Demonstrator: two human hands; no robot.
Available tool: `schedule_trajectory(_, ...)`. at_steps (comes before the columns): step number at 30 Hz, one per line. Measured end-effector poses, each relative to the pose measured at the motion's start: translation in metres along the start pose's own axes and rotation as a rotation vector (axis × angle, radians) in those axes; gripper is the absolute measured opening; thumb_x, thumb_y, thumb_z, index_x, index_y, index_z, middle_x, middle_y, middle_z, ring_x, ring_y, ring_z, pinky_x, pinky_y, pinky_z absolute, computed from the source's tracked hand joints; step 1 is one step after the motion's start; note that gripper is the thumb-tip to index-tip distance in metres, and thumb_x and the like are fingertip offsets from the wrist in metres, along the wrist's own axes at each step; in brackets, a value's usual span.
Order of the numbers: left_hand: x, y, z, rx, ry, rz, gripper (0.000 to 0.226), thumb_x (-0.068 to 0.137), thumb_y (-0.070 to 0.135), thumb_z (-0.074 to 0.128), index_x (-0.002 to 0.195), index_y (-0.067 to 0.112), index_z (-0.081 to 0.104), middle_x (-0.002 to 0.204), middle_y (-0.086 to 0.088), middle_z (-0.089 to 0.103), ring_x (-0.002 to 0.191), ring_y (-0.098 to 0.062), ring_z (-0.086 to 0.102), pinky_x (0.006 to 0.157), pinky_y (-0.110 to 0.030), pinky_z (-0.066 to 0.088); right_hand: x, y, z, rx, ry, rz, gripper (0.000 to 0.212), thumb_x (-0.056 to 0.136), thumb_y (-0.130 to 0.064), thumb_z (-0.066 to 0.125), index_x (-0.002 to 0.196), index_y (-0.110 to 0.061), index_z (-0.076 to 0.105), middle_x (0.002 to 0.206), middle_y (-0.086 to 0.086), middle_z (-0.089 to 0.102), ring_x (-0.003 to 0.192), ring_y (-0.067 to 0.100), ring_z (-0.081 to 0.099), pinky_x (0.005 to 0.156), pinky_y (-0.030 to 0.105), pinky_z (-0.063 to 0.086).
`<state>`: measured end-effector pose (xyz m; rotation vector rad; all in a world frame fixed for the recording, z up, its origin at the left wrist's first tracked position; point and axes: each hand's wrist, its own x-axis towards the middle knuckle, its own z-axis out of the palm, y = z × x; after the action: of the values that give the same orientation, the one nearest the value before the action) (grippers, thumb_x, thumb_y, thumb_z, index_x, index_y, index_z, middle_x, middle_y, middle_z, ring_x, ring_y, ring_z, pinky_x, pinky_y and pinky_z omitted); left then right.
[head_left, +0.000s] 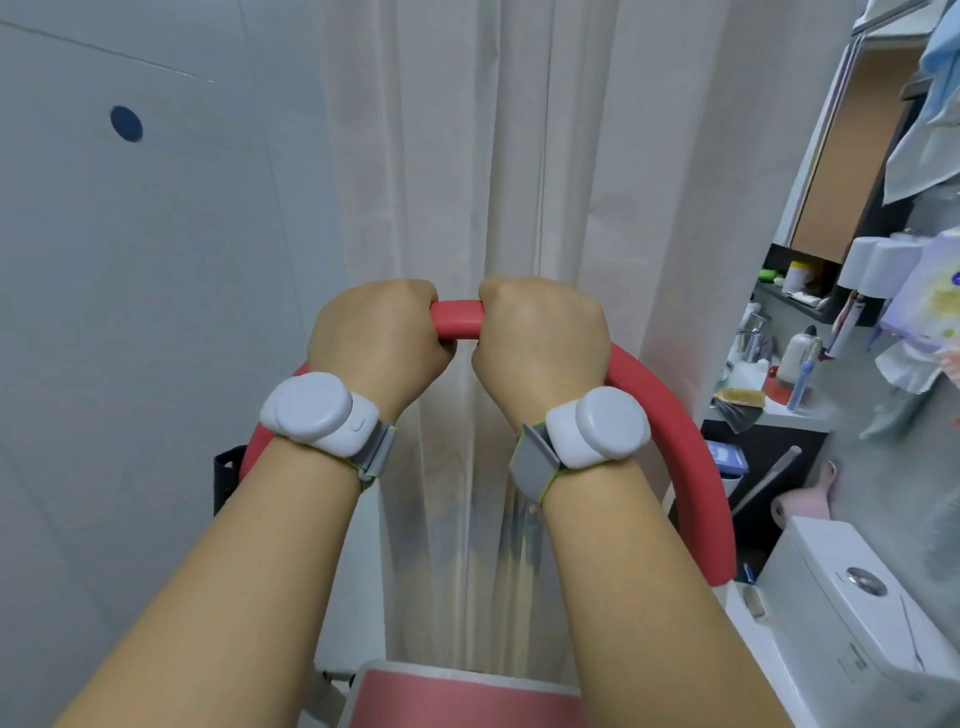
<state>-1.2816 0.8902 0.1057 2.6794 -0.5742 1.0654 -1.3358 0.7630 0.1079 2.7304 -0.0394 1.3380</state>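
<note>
Fingers of left hand (375, 335), right hand (543, 338) grip handlebar (685, 457).

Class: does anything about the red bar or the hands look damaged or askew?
Nothing stands out: left hand and right hand grip the red bar at its top, side by side; padding looks intact.

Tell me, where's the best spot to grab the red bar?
Grab the red bar at the top of its arch, where it runs level; the sides slope down steeply. Come from the near side and curl fingers over it, as the left hand and right hand do, side by side.
</note>
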Motion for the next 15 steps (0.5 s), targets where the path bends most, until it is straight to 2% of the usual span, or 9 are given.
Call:
schedule_trajectory(2, -0.004, 0.002, -0.002, -0.018, 0.007, -0.002, 0.011, 0.075, 0.026, 0.057, 0.066, 0.021, 0.051, 0.054, 0.003, 0.048, 0.053, -0.023, 0.047, 0.046, -0.023, 0.023, -0.001, -0.001, 0.003, -0.018, 0.114, 0.024, 0.019, 0.058, -0.004, 0.054, 0.06, -0.02, 0.045, 0.048, -0.004, 0.024, 0.045, 0.021, 0.029, 0.049, 0.025, 0.018)
schedule_trajectory(5, 0.001, 0.0, -0.01, -0.016, -0.08, -0.032, 0.009, 0.075, 0.026, 0.055, 0.07, 0.019, 0.055, 0.056, 0.002, 0.052, 0.055, -0.025, 0.05, 0.047, -0.024, 0.026, 0.007, -0.004, 0.002, 0.024, 0.077, 0.055, 0.026, 0.05, -0.006, 0.055, 0.057, -0.02, 0.034, 0.048, -0.003, 0.025, 0.042, 0.02, 0.022, 0.049, 0.024, 0.017)
schedule_trajectory(6, 0.0, 0.001, -0.01, -0.022, -0.088, -0.015, 0.009, 0.075, 0.027, 0.055, 0.071, 0.019, 0.056, 0.057, 0.001, 0.053, 0.055, -0.026, 0.051, 0.049, -0.025, 0.029, 0.004, -0.003, 0.002, 0.021, 0.099, 0.049, 0.026, 0.05, -0.007, 0.055, 0.057, -0.02, 0.034, 0.049, -0.003, 0.025, 0.043, 0.021, 0.022, 0.049, 0.025, 0.017)
schedule_trajectory(9, 0.003, 0.001, -0.014, -0.026, -0.155, -0.017, 0.009, 0.074, 0.028, 0.056, 0.072, 0.019, 0.057, 0.059, 0.002, 0.056, 0.057, -0.025, 0.052, 0.052, -0.026, 0.033, 0.005, 0.001, 0.003, 0.079, 0.033, 0.036, 0.025, 0.054, -0.008, 0.056, 0.059, -0.019, 0.034, 0.049, -0.003, 0.027, 0.044, 0.021, 0.024, 0.05, 0.027, 0.017)
schedule_trajectory(15, 0.002, 0.004, -0.015, -0.019, -0.169, -0.027, 0.008, 0.07, 0.026, 0.056, 0.069, 0.019, 0.056, 0.057, 0.002, 0.055, 0.054, -0.023, 0.051, 0.051, -0.026, 0.032, 0.002, 0.005, 0.0, 0.095, 0.005, 0.037, 0.023, 0.063, -0.009, 0.057, 0.061, -0.018, 0.036, 0.051, -0.002, 0.03, 0.045, 0.02, 0.029, 0.051, 0.028, 0.023)
